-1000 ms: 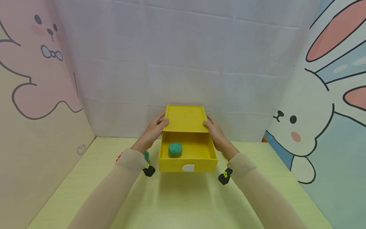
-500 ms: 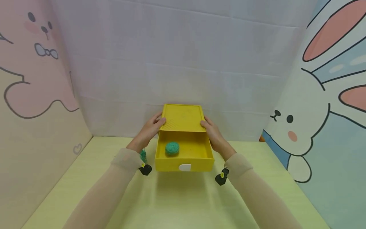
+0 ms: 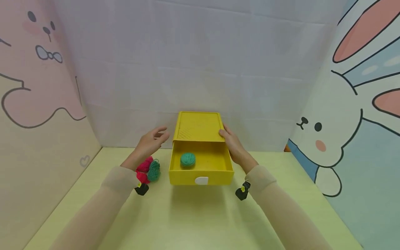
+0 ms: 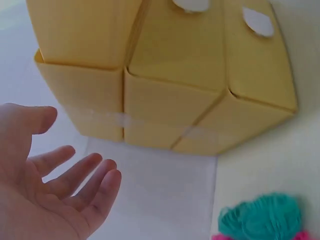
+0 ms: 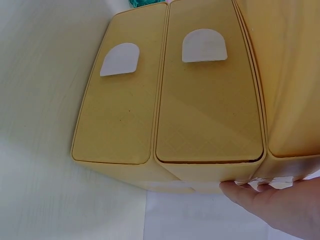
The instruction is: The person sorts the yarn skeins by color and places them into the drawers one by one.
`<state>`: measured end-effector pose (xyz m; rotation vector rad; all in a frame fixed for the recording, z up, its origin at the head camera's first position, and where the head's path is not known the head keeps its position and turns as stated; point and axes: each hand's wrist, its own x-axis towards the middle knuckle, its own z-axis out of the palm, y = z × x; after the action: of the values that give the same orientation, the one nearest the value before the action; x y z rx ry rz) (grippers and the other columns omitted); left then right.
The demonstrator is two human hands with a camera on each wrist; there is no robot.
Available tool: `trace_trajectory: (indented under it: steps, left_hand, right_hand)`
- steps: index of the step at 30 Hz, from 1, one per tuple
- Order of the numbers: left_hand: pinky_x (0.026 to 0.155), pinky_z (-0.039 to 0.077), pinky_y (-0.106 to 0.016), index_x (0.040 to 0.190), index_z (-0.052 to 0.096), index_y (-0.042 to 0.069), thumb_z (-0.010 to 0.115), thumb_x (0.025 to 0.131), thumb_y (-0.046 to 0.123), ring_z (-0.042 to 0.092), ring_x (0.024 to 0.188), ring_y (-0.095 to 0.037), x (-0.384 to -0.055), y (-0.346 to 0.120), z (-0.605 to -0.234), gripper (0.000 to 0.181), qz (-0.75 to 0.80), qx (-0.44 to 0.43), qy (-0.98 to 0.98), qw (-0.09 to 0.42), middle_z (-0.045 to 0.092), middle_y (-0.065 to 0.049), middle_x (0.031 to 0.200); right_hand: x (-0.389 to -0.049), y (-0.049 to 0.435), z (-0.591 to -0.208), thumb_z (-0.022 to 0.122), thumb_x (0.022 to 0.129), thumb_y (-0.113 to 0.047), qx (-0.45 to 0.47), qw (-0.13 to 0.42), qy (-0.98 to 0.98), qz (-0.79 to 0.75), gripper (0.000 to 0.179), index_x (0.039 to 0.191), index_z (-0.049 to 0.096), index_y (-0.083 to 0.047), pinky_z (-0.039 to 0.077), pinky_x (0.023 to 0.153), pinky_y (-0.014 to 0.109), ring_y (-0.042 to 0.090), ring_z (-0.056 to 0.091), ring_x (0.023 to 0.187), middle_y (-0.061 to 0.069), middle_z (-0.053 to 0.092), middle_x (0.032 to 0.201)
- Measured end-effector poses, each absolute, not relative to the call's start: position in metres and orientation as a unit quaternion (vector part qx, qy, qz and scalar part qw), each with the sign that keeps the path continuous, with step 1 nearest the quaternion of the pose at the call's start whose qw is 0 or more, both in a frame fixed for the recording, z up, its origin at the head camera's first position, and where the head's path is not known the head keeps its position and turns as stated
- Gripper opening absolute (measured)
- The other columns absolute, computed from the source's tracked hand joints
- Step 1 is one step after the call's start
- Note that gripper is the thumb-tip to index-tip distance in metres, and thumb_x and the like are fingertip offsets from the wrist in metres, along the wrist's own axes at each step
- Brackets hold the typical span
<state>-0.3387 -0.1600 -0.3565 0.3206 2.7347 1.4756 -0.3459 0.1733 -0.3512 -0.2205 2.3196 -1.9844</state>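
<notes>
My right hand (image 3: 233,145) grips the yellow box (image 3: 199,126) between my hands; left hand (image 3: 150,141) hovers apart, relaxed. Drawer (image 3: 184,177) out, green yarn (image 3: 188,159) inside; light, even right-side pressure should steady the box best.

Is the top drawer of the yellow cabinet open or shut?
Open: the top drawer juts forward, showing its inside with a green yarn ball.

At the frame's centre, a yellow box (image 3: 199,125) is gripped at its right side by the right hand (image 3: 235,145). In the pulled-out drawer (image 3: 183,178), a green ball of yarn (image 3: 188,159) is seen. Left of centre, the left hand (image 3: 149,144) is held apart from the box; below it, red yarn (image 3: 145,165) and green yarn (image 3: 154,171) are grouped on the table (image 3: 200,222).
</notes>
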Motion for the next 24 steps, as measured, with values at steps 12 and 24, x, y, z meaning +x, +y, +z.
trace_trajectory:
  steps: [12, 24]
  left_hand:
    - [0.097, 0.058, -0.057, 0.151, 0.055, 0.003, 0.067, 0.105, 0.037, 0.066, 0.12, -0.044, -0.317, -0.188, -0.4, 0.059, 0.306, 0.138, 0.942, 0.002, 0.065, -0.027, 0.137]
    - [0.1, 0.053, -0.06, 0.138, 0.063, -0.003, 0.075, 0.098, 0.035, 0.06, 0.113, -0.04, -0.318, -0.199, -0.446, 0.056, 0.232, 0.124, 0.965, 0.0, 0.069, -0.021, 0.124]
  right_hand:
    - [-0.342, 0.175, -0.351, 0.039, 0.115, -0.036, -0.077, 0.049, 0.748, -0.658, 0.065, 0.173, 0.009, -0.026, 0.025, 0.129, 0.053, 0.029, 0.023, 0.161, 0.001, 0.012, 0.179]
    - [-0.342, 0.173, -0.349, 0.038, 0.116, -0.035, -0.08, 0.049, 0.746, -0.66, 0.066, 0.173, 0.008, -0.026, 0.023, 0.13, 0.053, 0.028, 0.02, 0.162, 0.001, 0.01, 0.179]
